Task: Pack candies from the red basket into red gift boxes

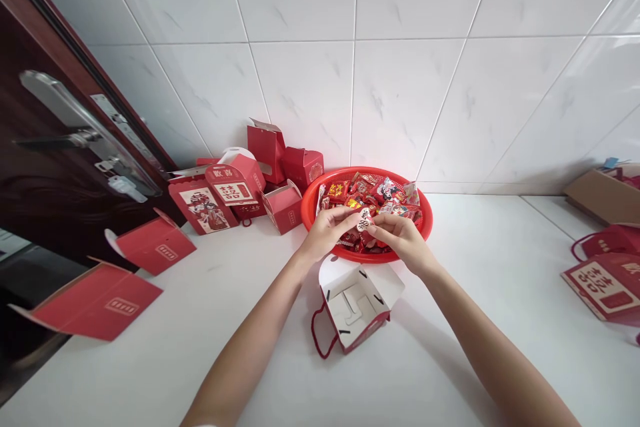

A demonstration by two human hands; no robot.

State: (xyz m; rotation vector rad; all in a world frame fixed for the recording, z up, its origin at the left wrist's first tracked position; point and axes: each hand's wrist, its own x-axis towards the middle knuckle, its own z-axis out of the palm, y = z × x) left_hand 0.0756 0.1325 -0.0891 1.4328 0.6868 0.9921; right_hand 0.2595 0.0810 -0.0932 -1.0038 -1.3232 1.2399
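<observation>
Both my hands meet over the front part of a red plastic basket heaped with wrapped candies. Between my left hand and my right hand is one small wrapped candy, white with dark characters and some red. The fingers of each hand pinch it from its own side. Below my hands an open red gift box stands on the white surface, its flaps spread. Its white inside shows no contents, only dark slots and folded card. A dark red cord handle loops out on its left.
Several red boxes cluster left of the basket against the tiled wall. Two more open boxes lie at the left, near a dark door with a metal handle. At the right are a closed red box and a brown carton.
</observation>
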